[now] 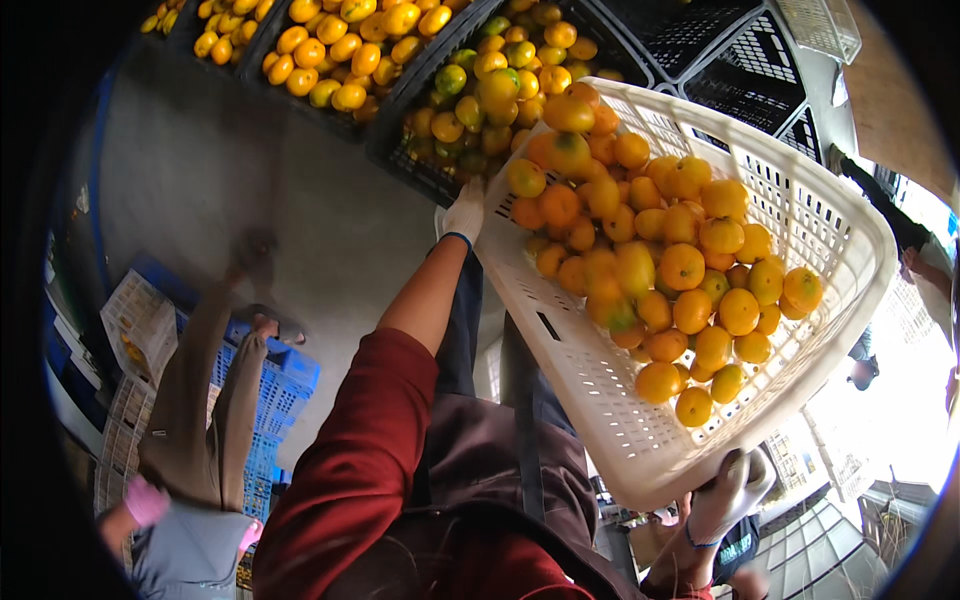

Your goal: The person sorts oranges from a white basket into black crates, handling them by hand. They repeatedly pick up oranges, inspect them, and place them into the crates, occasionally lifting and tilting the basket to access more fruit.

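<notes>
A white plastic basket (570, 375) full of orange mandarins (681, 266) is held up in front of me, tilted towards a black crate (405, 161). My gloved left hand (465, 211) is at the basket's far left corner, beside that crate. At the near right end, my gloved right hand (729, 491) grips the rim, its fingers partly hidden. Several mandarins look blurred, mostly at the far end and middle of the load. Greenish-orange mandarins (495, 90) lie inside the black crate, under the basket's far edge.
More black crates of mandarins (345, 56) line up to the left. Black crates (742, 71) without visible fruit stand at the upper right. A person in brown trousers (191, 405) and pink gloves stands at left near stacked blue crates (281, 390). Other people are at right.
</notes>
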`<state>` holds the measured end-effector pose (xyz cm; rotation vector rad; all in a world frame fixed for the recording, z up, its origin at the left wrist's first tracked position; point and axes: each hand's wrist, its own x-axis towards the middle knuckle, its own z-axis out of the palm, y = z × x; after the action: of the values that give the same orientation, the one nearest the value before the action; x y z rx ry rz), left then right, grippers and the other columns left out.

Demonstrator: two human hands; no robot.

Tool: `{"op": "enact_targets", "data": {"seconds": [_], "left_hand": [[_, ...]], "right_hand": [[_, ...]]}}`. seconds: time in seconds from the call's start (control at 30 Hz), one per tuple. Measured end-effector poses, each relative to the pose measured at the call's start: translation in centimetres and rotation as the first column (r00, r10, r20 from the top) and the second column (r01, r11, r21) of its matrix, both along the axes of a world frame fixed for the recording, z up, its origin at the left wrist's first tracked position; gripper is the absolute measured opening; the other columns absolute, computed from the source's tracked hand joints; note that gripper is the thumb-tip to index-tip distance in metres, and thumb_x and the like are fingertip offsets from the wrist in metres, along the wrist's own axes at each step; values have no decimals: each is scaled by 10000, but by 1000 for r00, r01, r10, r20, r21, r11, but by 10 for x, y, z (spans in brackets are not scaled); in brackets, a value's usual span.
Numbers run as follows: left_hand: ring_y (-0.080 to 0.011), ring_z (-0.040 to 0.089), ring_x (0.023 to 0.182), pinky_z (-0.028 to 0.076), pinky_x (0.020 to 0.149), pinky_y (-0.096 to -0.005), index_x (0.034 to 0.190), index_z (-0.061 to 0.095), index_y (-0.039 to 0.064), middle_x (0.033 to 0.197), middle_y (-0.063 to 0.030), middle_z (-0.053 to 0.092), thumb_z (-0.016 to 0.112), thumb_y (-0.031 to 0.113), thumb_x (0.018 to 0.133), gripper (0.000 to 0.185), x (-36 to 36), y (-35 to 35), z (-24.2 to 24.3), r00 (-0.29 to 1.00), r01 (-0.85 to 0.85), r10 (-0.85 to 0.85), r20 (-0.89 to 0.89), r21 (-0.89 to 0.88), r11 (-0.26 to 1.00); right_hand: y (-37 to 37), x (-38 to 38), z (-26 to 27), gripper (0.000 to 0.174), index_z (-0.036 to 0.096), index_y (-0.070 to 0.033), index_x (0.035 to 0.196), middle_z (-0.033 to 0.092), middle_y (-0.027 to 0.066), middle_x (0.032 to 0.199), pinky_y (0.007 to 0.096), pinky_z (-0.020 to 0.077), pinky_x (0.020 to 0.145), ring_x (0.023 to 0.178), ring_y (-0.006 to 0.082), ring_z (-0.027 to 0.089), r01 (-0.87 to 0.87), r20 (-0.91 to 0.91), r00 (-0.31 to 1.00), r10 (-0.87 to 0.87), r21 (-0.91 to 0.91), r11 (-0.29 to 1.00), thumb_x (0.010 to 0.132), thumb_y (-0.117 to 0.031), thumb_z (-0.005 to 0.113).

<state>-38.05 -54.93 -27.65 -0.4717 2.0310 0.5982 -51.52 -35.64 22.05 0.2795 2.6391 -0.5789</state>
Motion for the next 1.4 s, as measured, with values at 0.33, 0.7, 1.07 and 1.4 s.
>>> {"op": "enact_targets", "data": {"seconds": [0.33, 0.7, 1.07, 1.4], "left_hand": [[-340, 526, 1367, 520, 1059, -357, 1634, 145, 8, 1646, -211, 319, 602, -177, 836, 938, 21, -12, -8, 963, -162, 153, -220, -23, 987], [-374, 594, 1232, 446, 1058, -429, 1392, 585, 51, 1369, -230, 608, 543, 341, 1031, 465, 17, -10, 88, 322, -670, 841, -435, 523, 527], [-310, 691, 751, 533, 711, -430, 924, 699, 98, 806, -84, 683, 747, 599, 812, 516, -46, 2, 390, 492, 171, 627, -605, 773, 611], [-272, 584, 533, 478, 523, -416, 682, 594, 127, 593, -56, 538, 789, 431, 821, 386, -99, 52, 424, 273, 79, 543, -794, 581, 810]], "right_hand": [[4, 33, -25, 334, 488, -22, 599, 467, 5, 502, 244, 259, 451, 444, 63, 383, -17, -224, 974, 18, 10, 1000, 914, -128, 515], [-61, 4, -34, 415, 581, -42, 755, 529, 11, 549, 231, 279, 407, 416, 56, 418, 102, -206, 966, -154, -244, 964, 1075, -299, 517], [-47, -1, -9, 388, 561, -68, 789, 502, -19, 595, 228, 306, 465, 489, 55, 428, 53, -90, 994, -69, -168, 984, 1064, -336, 502], [160, -90, -45, 707, 416, 43, 1511, 518, 160, 1480, 368, 374, 1172, 1334, 254, 511, 133, -492, 852, -180, -129, 983, 1011, -412, 623]]}}
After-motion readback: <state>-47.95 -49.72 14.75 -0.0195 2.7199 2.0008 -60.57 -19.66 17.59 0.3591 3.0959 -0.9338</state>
